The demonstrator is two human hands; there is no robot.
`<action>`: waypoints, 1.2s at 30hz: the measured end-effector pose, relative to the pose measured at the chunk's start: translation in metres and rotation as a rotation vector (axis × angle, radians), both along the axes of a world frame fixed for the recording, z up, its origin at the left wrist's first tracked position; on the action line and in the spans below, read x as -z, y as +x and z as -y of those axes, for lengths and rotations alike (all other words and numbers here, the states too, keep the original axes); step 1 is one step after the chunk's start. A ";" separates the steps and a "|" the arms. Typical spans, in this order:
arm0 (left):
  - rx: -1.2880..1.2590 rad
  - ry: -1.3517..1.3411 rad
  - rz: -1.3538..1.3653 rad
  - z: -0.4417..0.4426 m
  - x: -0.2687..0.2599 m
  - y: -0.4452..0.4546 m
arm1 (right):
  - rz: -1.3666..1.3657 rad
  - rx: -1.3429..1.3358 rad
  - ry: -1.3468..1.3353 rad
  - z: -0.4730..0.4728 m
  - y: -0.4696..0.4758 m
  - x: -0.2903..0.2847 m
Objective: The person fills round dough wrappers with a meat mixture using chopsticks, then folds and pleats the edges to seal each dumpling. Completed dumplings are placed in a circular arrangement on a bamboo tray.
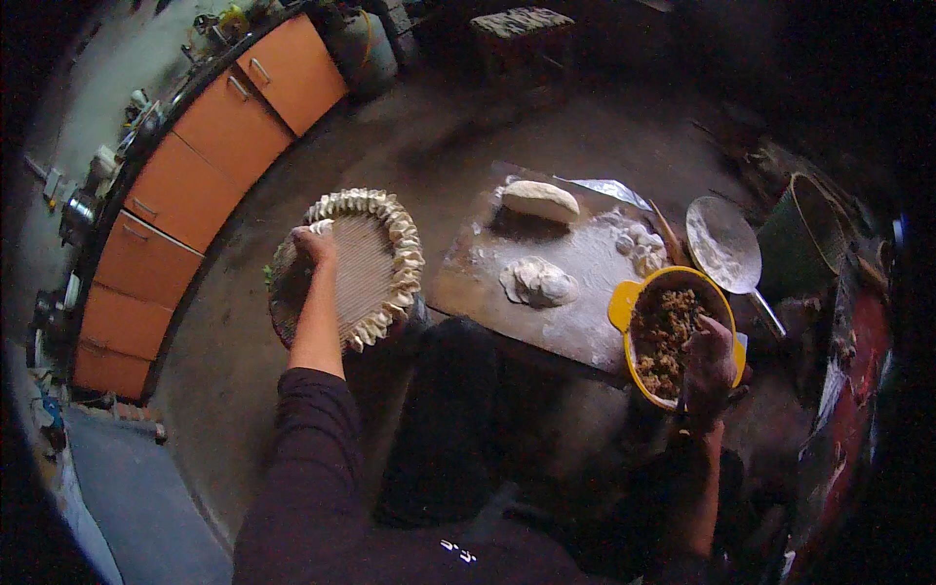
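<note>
My left hand [314,243] is over the left part of a round woven tray [358,256], its fingers on a pale dumpling [322,227]. A curved row of folded dumplings [406,256] lines the tray's far and right rim. To the right, my right hand [708,355] reaches into a yellow-rimmed bowl [623,307] of brown minced filling [669,314]. Its fingers are curled; whether they hold a utensil is too dark to tell. Left of the bowl, a stack of floured dough wrappers [540,281] lies on a floured board [468,281].
A dough loaf [541,201] and small dough pieces [645,248] lie on the board. A rolling pin [667,232] rests by its right edge. Beyond are a metal ladle-like pan [724,241] with flour and a green basket [801,234]. Orange cabinets [197,175] curve along the left.
</note>
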State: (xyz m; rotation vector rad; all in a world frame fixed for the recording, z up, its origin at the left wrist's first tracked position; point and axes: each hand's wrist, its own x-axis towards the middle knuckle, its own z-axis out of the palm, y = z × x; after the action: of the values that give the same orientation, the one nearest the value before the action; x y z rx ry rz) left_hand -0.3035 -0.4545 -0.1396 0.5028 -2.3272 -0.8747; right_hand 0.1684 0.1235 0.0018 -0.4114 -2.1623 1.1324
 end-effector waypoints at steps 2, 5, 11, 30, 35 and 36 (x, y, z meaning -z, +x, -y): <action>-0.081 -0.106 0.146 -0.007 -0.013 0.006 | 0.010 0.011 0.009 0.002 0.008 -0.001; -0.211 -0.297 -0.143 -0.055 -0.041 0.040 | 0.013 -0.001 0.022 -0.001 0.010 -0.002; 1.188 0.027 0.130 -0.221 -0.111 0.112 | 0.092 -0.101 0.152 -0.011 0.011 -0.015; 1.442 -0.340 0.287 -0.361 -0.097 0.201 | 0.372 -0.495 0.577 -0.020 0.065 -0.020; 1.413 -0.201 0.217 -0.362 -0.112 0.206 | 0.223 -0.461 0.452 -0.022 0.060 -0.025; 1.429 -0.177 0.105 -0.362 -0.118 0.210 | 0.143 -0.375 0.486 -0.022 0.060 -0.027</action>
State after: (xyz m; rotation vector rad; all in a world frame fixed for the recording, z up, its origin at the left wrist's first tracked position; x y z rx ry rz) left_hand -0.0936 -0.0924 -0.0220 -1.3954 -2.6140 -1.1500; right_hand 0.2283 0.1452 0.0291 0.1412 -2.6132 0.7308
